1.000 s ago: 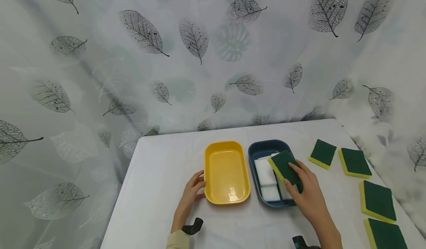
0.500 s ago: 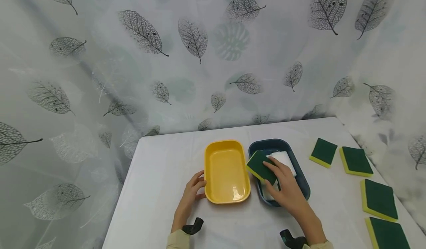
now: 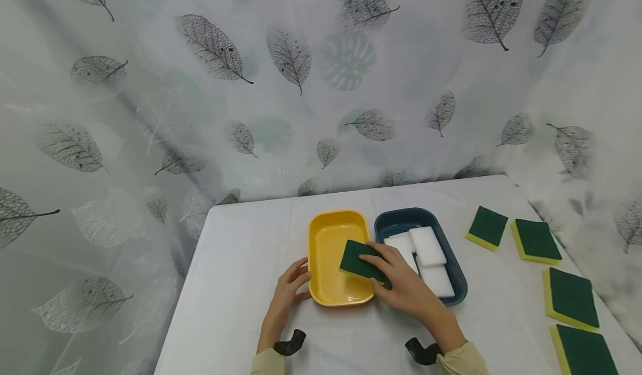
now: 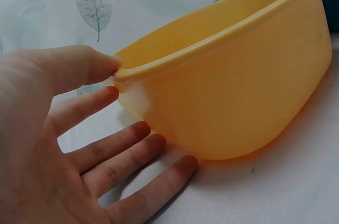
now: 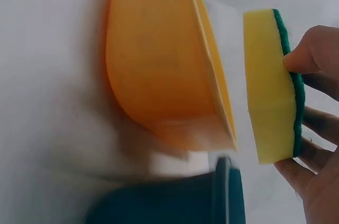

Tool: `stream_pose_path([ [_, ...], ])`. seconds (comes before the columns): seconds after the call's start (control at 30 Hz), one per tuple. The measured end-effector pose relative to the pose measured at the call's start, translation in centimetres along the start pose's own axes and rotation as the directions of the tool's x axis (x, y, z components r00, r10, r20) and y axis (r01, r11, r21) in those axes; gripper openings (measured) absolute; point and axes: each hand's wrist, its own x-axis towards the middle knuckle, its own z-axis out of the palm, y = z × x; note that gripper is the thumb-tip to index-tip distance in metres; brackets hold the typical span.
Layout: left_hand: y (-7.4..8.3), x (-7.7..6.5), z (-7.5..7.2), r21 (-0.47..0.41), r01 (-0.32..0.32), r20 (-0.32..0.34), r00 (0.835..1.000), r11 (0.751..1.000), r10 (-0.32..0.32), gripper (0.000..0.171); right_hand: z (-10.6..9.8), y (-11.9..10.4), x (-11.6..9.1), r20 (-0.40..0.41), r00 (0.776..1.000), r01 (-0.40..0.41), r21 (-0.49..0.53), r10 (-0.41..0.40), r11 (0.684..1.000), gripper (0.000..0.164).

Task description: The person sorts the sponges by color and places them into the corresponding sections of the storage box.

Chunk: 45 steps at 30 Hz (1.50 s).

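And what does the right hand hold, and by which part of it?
The right hand holds a sponge, gripped from above by its green side.

Pale beige sleeves, black wrist-worn devices — short, curved, tube-like, one each side

A pale curtain printed with leaves hangs behind the white-covered table.

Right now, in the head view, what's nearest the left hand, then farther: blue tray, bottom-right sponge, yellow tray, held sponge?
1. Yellow tray: touching the left hand.
2. Held sponge: over the yellow tray.
3. Blue tray: right of the yellow tray.
4. Bottom-right sponge: far right.
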Motion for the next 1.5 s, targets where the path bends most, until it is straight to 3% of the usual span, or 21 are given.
stream_pose_path([
  [0.33,0.3,-0.3,0.0,0.006,0.012,0.032,0.999,1.000,-0.012,0.062,2.1,-0.9,1.0,0.115,0.992,0.052,0.036,-0.056,0.998,0.049],
  [0.47,0.5,-0.5,0.1,0.009,0.026,0.023,0.999,1.000,-0.026,0.059,3.1,-1.0,1.2,0.178,0.983,0.033,0.043,-0.040,0.999,0.048],
  [0.77,1.2,-1.0,0.1,0.025,0.041,0.018,0.999,0.999,-0.042,0.058,4.3,-1.2,2.3,0.312,0.950,0.002,0.021,-0.008,1.000,0.043],
  [1.1,1.4,-1.1,0.1,0.009,0.059,0.022,0.998,0.998,-0.060,0.056,4.4,-1.6,4.1,0.459,0.886,-0.077,0.015,0.061,0.997,0.040],
  [1.3,1.5,-1.1,0.1,0.003,0.066,0.020,0.998,0.998,-0.066,0.055,3.9,-1.9,4.5,0.495,0.867,-0.069,0.019,0.051,0.997,0.040],
  [1.5,1.6,-1.1,0.1,0.003,0.061,0.023,0.998,0.998,-0.061,0.054,4.2,-2.0,4.6,0.488,0.871,-0.063,0.008,0.051,0.998,0.030],
])
